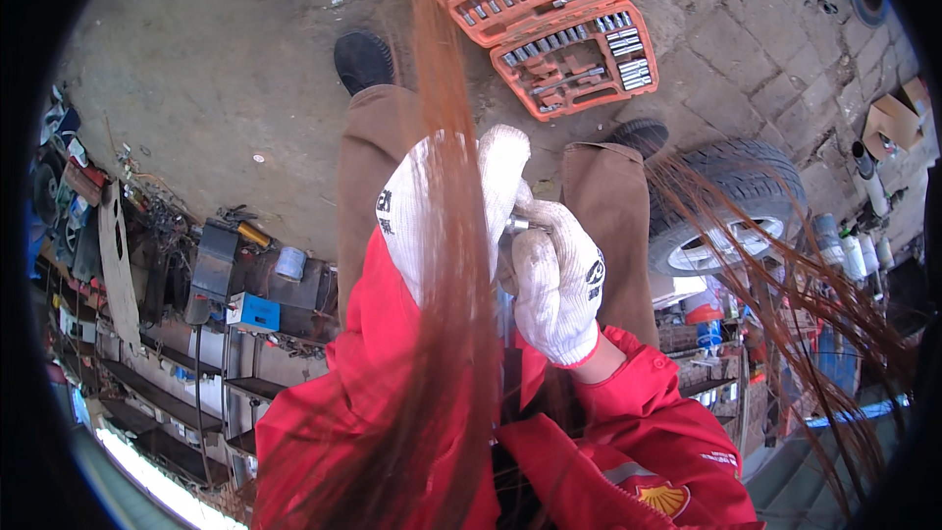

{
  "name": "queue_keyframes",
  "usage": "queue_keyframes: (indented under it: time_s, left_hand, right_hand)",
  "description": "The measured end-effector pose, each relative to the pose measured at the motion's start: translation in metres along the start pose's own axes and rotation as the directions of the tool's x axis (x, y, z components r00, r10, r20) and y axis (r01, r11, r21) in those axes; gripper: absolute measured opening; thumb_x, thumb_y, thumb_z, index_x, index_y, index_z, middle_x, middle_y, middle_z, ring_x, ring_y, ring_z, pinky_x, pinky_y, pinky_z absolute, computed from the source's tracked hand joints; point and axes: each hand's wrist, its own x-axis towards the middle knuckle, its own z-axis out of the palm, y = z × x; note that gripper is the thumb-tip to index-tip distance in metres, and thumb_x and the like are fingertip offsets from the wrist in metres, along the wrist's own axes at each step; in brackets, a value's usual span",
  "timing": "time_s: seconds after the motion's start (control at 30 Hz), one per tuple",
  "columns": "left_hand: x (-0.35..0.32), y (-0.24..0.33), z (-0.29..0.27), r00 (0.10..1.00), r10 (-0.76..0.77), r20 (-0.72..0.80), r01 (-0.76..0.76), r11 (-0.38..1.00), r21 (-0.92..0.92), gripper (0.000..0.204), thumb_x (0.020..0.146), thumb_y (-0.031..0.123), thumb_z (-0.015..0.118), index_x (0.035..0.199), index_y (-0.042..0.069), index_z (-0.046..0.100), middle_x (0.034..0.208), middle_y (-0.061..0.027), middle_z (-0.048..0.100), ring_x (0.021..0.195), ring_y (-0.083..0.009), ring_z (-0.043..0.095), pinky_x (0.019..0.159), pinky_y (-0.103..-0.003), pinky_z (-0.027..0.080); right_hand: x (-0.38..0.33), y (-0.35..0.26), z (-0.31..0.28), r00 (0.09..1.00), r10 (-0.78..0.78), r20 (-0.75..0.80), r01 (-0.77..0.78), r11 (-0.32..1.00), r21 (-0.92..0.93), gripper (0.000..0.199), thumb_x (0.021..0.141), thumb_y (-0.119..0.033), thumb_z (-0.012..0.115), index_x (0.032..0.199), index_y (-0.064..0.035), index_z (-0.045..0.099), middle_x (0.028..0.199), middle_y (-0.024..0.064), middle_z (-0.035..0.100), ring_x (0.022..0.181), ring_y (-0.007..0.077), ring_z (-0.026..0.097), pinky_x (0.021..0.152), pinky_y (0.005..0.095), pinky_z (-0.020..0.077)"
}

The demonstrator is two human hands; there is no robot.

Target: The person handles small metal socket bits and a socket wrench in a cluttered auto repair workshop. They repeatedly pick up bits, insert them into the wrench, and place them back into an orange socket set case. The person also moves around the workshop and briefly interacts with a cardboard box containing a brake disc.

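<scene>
Both my hands wear white knitted gloves with dark printing and meet in front of my body. My right hand (559,285) is closed, its thumb and fingers bent around a small shiny metal piece (515,224) that looks like a socket. Next to it, my left hand (417,206) is closed too, with fingers curled toward the same piece. Long strands of hair hang across the left glove and hide part of it. Beyond my feet, an orange socket set case (535,22) lies open on the ground, holding rows of metal sockets and a ratchet handle.
A tyre on a silver rim (731,201) lies by my right leg. Shelves with a blue box (253,312), a white can (290,263) and assorted parts stand at the left. Cardboard (891,126) and several bottles sit far right. Paving covers the ground at the right.
</scene>
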Motion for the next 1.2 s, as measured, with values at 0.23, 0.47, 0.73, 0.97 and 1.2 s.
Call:
queue_keyframes:
  time_s: [0.23, 0.47, 0.73, 0.97, 1.2]
  left_hand:
    - [-0.005, 0.0, 0.002, 0.999, -0.052, -0.01, 0.05, 0.992, -0.119, 0.031, 0.093, 0.025, 0.064, 0.073, 0.003, 0.06, 0.064, -0.0031, 0.059, 0.057, -0.0085, 0.054, 0.054, -0.024, 0.041]
    - [0.011, -0.013, -0.007, 0.713, 0.633, 0.303, -0.617, 0.771, -0.159, 0.042, 0.082, 0.037, 0.074, 0.098, -0.002, 0.07, 0.079, -0.0088, 0.066, 0.07, -0.0168, 0.062, 0.061, -0.028, 0.046]
    - [0.013, -0.003, -0.004, 0.602, 0.647, 0.469, -0.689, 0.717, -0.105, 0.037, 0.079, 0.031, 0.075, 0.098, -0.001, 0.071, 0.078, -0.0078, 0.07, 0.07, -0.0223, 0.063, 0.065, -0.033, 0.047]
    - [0.008, -0.01, -0.004, 0.613, 0.713, 0.34, -0.731, 0.675, -0.101, 0.037, 0.076, 0.027, 0.076, 0.099, -0.001, 0.071, 0.081, -0.0089, 0.07, 0.07, -0.0207, 0.063, 0.065, -0.032, 0.048]
    - [0.009, 0.007, -0.008, 0.575, 0.641, 0.508, -0.712, 0.698, -0.075, 0.037, 0.076, 0.027, 0.076, 0.1, -0.001, 0.071, 0.081, -0.0088, 0.071, 0.07, -0.0212, 0.063, 0.065, -0.032, 0.048]
  right_hand:
    - [0.005, 0.009, -0.01, 0.998, -0.042, 0.054, 0.038, 0.997, 0.068, 0.052, 0.096, -0.042, 0.05, 0.113, 0.0062, 0.058, 0.086, 0.0082, 0.063, 0.073, 0.0111, 0.058, 0.067, 0.0243, 0.046]
    - [0.004, 0.01, -0.025, 0.984, -0.138, -0.113, 0.139, 0.99, -0.007, 0.041, 0.093, -0.031, 0.05, 0.107, 0.006, 0.06, 0.095, 0.014, 0.065, 0.087, 0.0228, 0.063, 0.078, 0.0323, 0.0497]
    - [0.0, -0.004, -0.048, 0.981, -0.192, -0.006, 0.188, 0.966, -0.178, 0.033, 0.087, -0.025, 0.054, 0.101, 0.003, 0.064, 0.092, 0.0163, 0.065, 0.083, 0.0336, 0.065, 0.076, 0.0382, 0.0509]
    - [-0.006, 0.017, -0.039, 0.981, -0.099, -0.166, 0.112, 0.991, 0.073, 0.034, 0.073, -0.006, 0.07, 0.107, -0.0002, 0.064, 0.094, 0.0147, 0.065, 0.084, 0.0316, 0.065, 0.075, 0.0386, 0.0514]
    - [0.004, 0.025, -0.045, 0.691, -0.723, -0.01, 0.535, 0.521, -0.665, 0.034, 0.071, 0.002, 0.064, 0.106, 0.0004, 0.064, 0.089, 0.0115, 0.063, 0.079, 0.0273, 0.063, 0.07, 0.0325, 0.0508]
